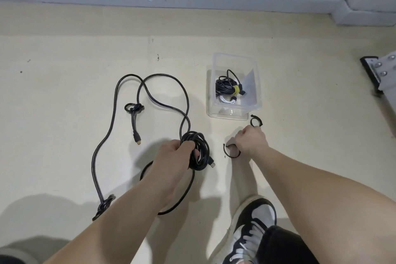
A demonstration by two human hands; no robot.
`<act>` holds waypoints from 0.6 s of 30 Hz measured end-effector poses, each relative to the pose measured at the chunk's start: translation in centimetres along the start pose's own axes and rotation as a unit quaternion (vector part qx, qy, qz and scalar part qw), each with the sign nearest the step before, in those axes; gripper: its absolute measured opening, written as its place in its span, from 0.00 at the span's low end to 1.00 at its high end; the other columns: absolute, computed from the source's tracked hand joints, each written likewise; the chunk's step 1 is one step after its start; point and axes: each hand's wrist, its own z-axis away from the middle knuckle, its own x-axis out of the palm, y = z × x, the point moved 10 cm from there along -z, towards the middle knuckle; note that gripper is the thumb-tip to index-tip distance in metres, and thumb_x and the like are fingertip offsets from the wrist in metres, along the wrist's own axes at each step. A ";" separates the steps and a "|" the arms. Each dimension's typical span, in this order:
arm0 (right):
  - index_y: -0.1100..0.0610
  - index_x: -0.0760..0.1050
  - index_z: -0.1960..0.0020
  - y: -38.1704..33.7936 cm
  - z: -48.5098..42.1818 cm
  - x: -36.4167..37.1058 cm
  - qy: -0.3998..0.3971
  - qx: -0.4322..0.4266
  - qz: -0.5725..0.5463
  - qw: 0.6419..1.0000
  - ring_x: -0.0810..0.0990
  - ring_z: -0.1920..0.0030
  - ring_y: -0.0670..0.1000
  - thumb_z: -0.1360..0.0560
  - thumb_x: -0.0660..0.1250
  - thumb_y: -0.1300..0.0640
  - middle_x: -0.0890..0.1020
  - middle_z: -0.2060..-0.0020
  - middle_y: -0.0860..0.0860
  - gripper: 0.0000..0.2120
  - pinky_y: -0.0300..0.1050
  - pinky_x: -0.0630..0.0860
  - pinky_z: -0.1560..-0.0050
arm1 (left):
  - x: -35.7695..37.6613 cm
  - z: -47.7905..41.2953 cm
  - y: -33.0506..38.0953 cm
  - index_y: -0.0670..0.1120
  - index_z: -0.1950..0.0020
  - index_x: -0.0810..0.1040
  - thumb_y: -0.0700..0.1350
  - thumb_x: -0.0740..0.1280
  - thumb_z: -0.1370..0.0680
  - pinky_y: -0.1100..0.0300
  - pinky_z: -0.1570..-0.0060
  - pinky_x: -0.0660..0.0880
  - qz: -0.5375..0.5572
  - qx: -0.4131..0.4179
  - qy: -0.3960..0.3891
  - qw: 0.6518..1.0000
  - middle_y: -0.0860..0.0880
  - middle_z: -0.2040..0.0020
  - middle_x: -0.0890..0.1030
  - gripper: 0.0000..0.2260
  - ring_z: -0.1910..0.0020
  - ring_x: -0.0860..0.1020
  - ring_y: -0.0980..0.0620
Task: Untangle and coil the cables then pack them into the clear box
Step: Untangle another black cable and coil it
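Left hand fingers closed around black cable coil, left of and nearer than clear box on floor. Right hand fingers pinch black tie loop just before box; bundled cable inside.

The transparent plastic box is sitting on the pale floor, right of the long black knotted cable, with a black coiled cable bundle lying inside it. Two small black open ring clips are lying just in front of the box, one beside its near corner, the other nearer the black-and-white sneaker.
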 end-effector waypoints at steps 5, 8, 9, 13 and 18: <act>0.59 0.77 0.39 -0.9 -2.4 0.8 -0.058 -0.041 0.085 0.994 0.64 0.29 0.57 0.23 0.62 0.52 0.75 0.36 0.56 0.17 0.48 0.55 0.26 | 1.4 -1.3 0.1 0.52 0.64 0.83 0.53 0.67 0.31 0.37 0.31 0.73 0.008 0.003 -0.023 1.000 0.48 0.60 0.81 0.08 0.55 0.76 0.48; 0.61 0.79 0.43 -0.1 -3.3 1.0 -0.046 -0.052 0.031 0.997 0.63 0.28 0.58 0.23 0.63 0.57 0.71 0.33 0.57 0.12 0.45 0.57 0.28 | 1.6 -2.1 -0.1 0.44 0.61 0.81 0.52 0.66 0.31 0.38 0.31 0.72 0.002 0.005 -0.028 1.000 0.48 0.60 0.81 0.12 0.56 0.75 0.49; 0.60 0.79 0.48 0.5 -3.6 0.9 -0.037 -0.046 0.003 0.998 0.65 0.29 0.58 0.24 0.64 0.58 0.69 0.32 0.57 0.09 0.43 0.61 0.31 | 1.5 -2.2 -0.2 0.42 0.60 0.81 0.52 0.66 0.30 0.38 0.31 0.73 0.002 0.005 -0.027 1.000 0.48 0.60 0.81 0.12 0.56 0.76 0.49; 0.60 0.77 0.55 2.0 -4.2 1.3 -0.023 -0.025 -0.088 0.996 0.74 0.40 0.59 0.22 0.62 0.60 0.66 0.32 0.58 0.06 0.46 0.72 0.36 | 1.4 -2.6 -0.8 0.42 0.59 0.81 0.49 0.67 0.27 0.39 0.31 0.73 0.010 0.006 -0.021 1.000 0.47 0.59 0.82 0.11 0.55 0.76 0.48; 0.54 0.75 0.53 4.4 -3.2 2.0 0.001 0.094 -0.182 0.979 0.77 0.58 0.53 0.28 0.70 0.59 0.75 0.43 0.55 0.05 0.45 0.75 0.54 | 1.2 -2.3 -0.8 0.41 0.60 0.80 0.51 0.66 0.31 0.40 0.31 0.73 0.015 0.009 -0.030 0.999 0.47 0.60 0.82 0.13 0.55 0.77 0.49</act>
